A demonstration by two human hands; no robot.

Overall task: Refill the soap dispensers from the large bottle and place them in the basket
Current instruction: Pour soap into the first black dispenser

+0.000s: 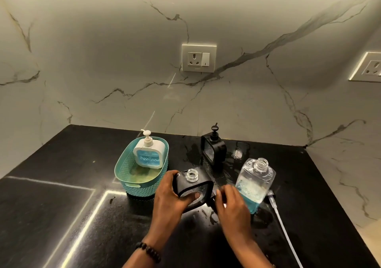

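My left hand grips a black-framed soap dispenser, tilted, with its clear threaded neck open and no pump on it. My right hand is at the dispenser's right corner, fingers pinched on a small black part that looks like its pump. Just behind that hand stands the large clear bottle, uncapped and roughly a third full of blue soap. A white dispenser holding blue soap stands in the teal basket. A second black dispenser, pump on, stands near the wall.
On the black counter, a white pump tube lies right of the large bottle. Wet patches shine around the black dispensers. A small clear object sits by the wall. Two wall sockets are set in the marble backsplash.
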